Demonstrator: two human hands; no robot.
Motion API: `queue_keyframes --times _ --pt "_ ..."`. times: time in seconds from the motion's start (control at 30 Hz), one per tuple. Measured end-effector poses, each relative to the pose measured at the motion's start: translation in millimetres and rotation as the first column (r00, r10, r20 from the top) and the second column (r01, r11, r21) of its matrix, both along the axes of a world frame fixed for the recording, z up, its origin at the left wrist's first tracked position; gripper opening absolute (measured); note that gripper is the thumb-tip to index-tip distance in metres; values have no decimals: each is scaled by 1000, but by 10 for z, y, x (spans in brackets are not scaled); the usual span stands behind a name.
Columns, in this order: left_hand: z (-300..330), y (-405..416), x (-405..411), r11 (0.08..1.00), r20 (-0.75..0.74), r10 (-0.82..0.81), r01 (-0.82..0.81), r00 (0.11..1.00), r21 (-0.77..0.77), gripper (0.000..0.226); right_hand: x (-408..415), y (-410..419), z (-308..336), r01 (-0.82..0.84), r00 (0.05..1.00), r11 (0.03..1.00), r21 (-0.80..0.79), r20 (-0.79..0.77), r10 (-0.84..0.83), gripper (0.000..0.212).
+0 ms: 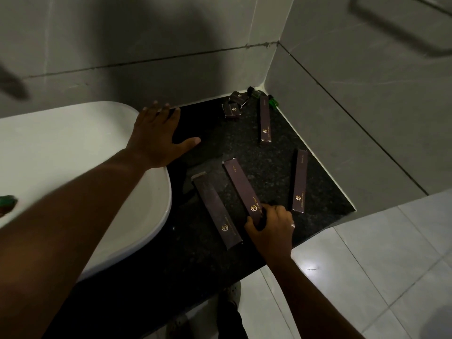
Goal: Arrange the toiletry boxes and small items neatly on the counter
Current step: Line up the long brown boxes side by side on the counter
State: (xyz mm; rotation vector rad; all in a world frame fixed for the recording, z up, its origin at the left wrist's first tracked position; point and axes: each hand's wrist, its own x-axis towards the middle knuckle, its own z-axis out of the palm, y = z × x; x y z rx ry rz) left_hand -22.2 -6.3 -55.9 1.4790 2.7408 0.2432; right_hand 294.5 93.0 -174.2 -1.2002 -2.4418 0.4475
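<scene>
Several long dark purple toiletry boxes lie scattered on the black granite counter. My right hand grips the near end of the comb box. Another long box lies just left of it. A third lies to the right, and a fourth lies farther back. Two small square boxes and two small green bottles sit in the back corner. My left hand rests flat, fingers spread, on the sink rim and counter.
A white basin fills the left side. Grey tiled walls meet at the back corner. The counter's front edge drops to a white tiled floor. A green object shows at the far left edge.
</scene>
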Motion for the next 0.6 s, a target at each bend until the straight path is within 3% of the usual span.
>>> queue_keyframes --times 0.2,0.3,0.4,0.5,0.6 --pt "-10 13 -12 1000 -5 -3 3 1000 -3 105 -7 -19 65 52 997 998 -21 -62 -54 63" --pt "-24 4 -25 1000 -22 -1 1 1000 18 104 29 120 228 247 952 969 -21 -182 -246 74" --pt "-23 19 -15 1000 -22 -5 5 1000 6 104 60 515 330 461 883 874 -151 -20 -469 84" --pt "-6 24 -16 1000 -24 4 -4 1000 10 105 52 741 325 426 904 876 -226 154 -400 67" --pt "-3 12 -14 1000 -20 3 -3 1000 4 107 66 706 338 438 890 856 -274 -1 -455 49"
